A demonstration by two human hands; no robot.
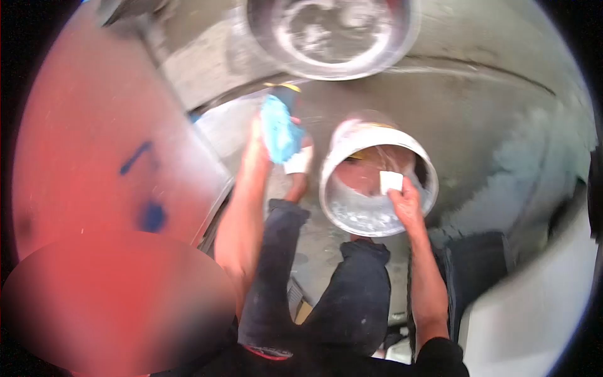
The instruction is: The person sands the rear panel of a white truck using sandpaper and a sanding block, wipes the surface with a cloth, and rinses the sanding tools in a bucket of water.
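Observation:
My right hand [407,201] pinches a small white flat piece [391,182], whose material I cannot make out. It is at the mouth of a white bucket [429,179] that leans with its opening towards me. Milky, bubbly liquid [364,210] shows in the bucket's lower part. On the other side, my left hand [260,147] is wrapped round a light-blue crumpled cloth-like thing [281,129], which hides most of the fingers. This blue thing is held above my foot, left of the bucket and apart from it.
A large metal basin [411,38] with foamy water stands beyond the bucket. To the left is a red panel [88,151] with blue marks. The concrete floor [477,113] looks wet. A black padded object [480,270] lies at my right, beside a pale curved surface [534,314].

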